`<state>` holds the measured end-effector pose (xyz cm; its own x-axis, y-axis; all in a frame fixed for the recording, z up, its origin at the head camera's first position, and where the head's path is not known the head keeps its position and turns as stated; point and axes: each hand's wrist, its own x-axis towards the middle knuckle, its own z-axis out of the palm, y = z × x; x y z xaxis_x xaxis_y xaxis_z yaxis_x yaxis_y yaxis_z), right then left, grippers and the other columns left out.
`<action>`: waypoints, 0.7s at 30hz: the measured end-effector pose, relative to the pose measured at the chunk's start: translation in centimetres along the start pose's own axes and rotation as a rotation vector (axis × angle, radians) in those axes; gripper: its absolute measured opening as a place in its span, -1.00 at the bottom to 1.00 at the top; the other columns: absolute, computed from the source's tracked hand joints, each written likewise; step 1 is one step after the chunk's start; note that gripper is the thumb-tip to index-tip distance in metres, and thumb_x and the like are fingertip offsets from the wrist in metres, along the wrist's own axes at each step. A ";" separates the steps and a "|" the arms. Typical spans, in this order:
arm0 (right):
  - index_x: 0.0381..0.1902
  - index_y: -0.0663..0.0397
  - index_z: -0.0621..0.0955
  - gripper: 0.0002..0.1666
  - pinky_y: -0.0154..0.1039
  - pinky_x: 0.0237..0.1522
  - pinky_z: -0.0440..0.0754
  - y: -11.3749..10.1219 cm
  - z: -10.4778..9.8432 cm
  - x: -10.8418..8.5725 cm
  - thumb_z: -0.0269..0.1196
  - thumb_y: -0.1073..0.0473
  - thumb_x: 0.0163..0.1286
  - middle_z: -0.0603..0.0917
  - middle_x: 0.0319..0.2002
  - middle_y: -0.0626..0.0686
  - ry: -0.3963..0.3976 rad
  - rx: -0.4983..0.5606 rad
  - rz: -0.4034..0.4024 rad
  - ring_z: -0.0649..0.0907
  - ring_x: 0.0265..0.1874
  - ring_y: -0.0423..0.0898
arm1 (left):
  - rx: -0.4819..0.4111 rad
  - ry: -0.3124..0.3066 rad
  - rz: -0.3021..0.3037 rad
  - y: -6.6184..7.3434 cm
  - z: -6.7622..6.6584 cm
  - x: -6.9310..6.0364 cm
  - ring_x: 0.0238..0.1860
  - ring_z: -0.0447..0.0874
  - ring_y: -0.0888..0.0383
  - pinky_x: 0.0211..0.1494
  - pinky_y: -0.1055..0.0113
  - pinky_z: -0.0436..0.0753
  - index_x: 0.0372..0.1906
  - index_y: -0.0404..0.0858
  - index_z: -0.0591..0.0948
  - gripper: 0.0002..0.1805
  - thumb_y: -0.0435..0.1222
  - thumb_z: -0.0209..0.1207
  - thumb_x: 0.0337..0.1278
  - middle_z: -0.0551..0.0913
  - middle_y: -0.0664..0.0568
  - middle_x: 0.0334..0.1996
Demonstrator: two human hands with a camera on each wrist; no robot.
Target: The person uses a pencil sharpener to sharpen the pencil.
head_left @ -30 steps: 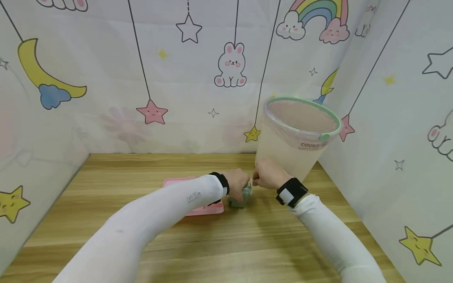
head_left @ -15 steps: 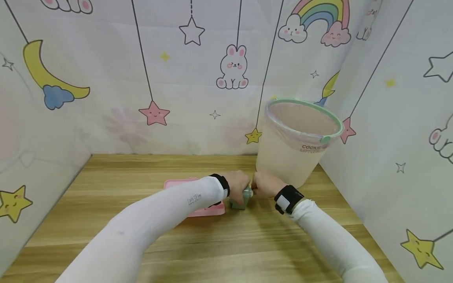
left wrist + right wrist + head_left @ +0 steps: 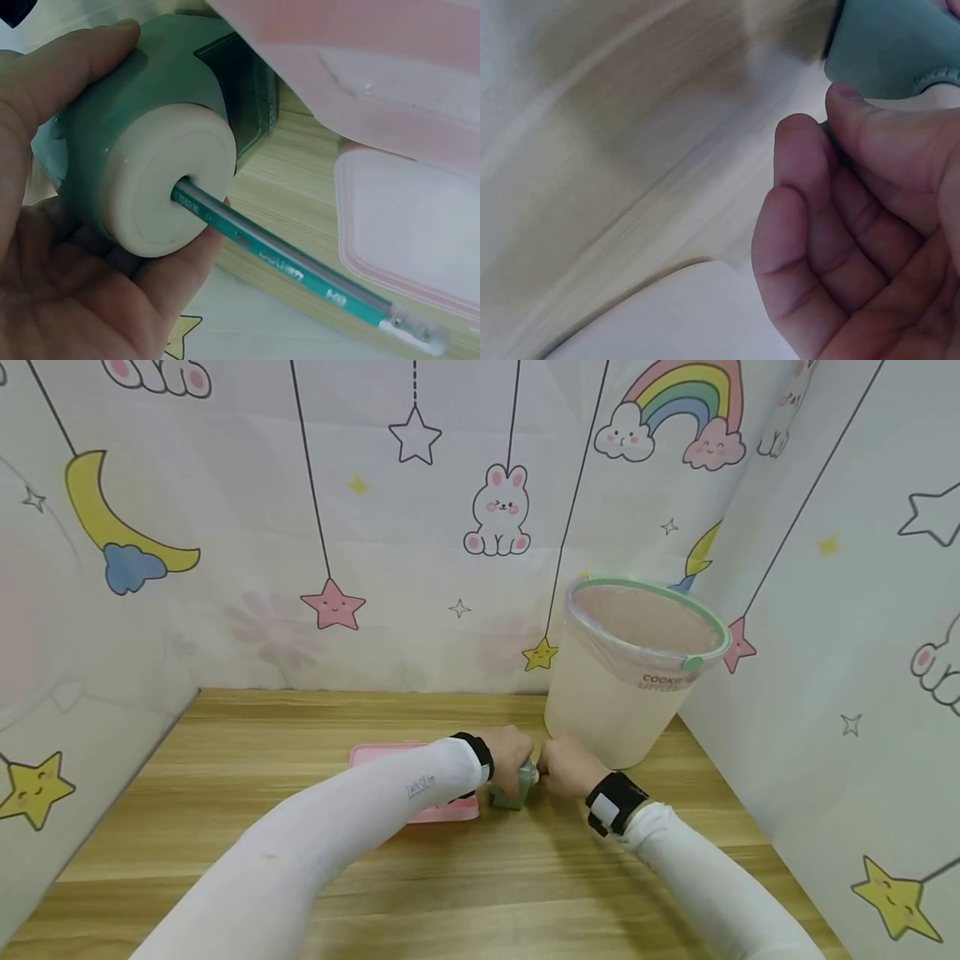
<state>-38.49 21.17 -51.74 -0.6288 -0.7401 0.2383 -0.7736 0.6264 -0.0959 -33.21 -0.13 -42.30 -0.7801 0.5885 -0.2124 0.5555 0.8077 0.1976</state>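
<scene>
My left hand grips a green sharpener, thumb on one side and fingers beneath in the left wrist view. Out of the hole in its round cream face sticks a teal and grey pencil, eraser end away from the sharpener. At the sharpener's other side, my right hand has curled fingers. In the right wrist view, its thumb and forefinger pinch a small dark part, mostly hidden, close to the green body.
Left of the sharpener lies a pink case, partly under my left forearm; the left wrist view shows two pink-edged sections. A cream bin with a green rim stands behind my right hand. Patterned cloth hangs around the wooden table.
My right hand has moved down and toward me, staying beside the sharpener. The left hand keeps its grip. The whole head view has shifted slightly down and right.
</scene>
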 end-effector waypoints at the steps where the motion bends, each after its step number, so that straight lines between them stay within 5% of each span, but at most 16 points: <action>1: -0.86 -0.37 0.50 -0.45 -0.49 -0.64 0.07 0.0 0.2 -0.1 0.49 0.37 -0.05 0.18 -0.70 -0.45 0.003 -0.005 0.000 0.10 -0.68 -0.47 | -0.004 0.000 0.002 -0.1 0.2 0.2 -0.23 0.72 0.16 -0.14 0.30 0.75 -0.15 -0.11 0.71 -0.45 -0.07 0.81 -0.19 0.78 0.12 -0.23; 4: -0.85 -0.38 0.51 -0.46 -0.49 -0.63 0.10 0.3 0.8 -0.4 0.52 0.34 -0.07 0.21 -0.71 -0.46 0.006 -0.012 0.000 0.13 -0.68 -0.46 | -0.012 0.009 -0.003 -0.2 0.4 0.4 -0.21 0.73 0.15 -0.13 0.28 0.76 -0.13 -0.10 0.72 -0.44 -0.08 0.82 -0.20 0.78 0.12 -0.21; 9: -0.83 -0.40 0.54 -0.49 -0.53 -0.60 0.12 0.6 1.4 -0.8 0.51 0.33 -0.05 0.25 -0.68 -0.46 0.035 0.014 -0.036 0.12 -0.66 -0.49 | -0.020 0.020 -0.048 1.9 -1.7 -2.6 -0.21 0.69 0.16 -0.12 0.32 0.72 -0.11 -0.16 0.70 -0.53 -0.21 0.75 -0.04 0.77 0.08 -0.18; 13: -0.81 -0.42 0.57 -0.49 -0.55 -0.66 0.12 0.5 1.3 -1.1 0.55 0.30 -0.01 0.26 -0.68 -0.50 0.034 0.045 -0.066 0.12 -0.69 -0.56 | -0.026 0.022 -0.063 2.3 -2.0 -3.3 -0.25 0.64 0.21 -0.17 0.37 0.66 -0.14 -0.14 0.69 -0.55 -0.20 0.75 -0.02 0.73 0.12 -0.23; 21: -0.73 -0.26 0.65 -0.56 -0.37 -0.64 0.26 -1.3 -0.1 -1.5 0.54 0.30 0.19 0.41 -0.67 -0.32 -0.034 0.081 -0.070 0.30 -0.67 -0.39 | -0.052 -0.002 -0.069 0.2 -0.1 0.4 -0.28 0.71 0.16 -0.20 0.29 0.74 -0.24 -0.13 0.69 -0.45 -0.16 0.85 -0.29 0.76 0.10 -0.29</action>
<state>-36.48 21.51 -51.86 -0.5742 -0.7901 0.2146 -0.8187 0.5520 -0.1582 -33.47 0.30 -42.24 -0.8153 0.5319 -0.2288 0.4852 0.8432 0.2316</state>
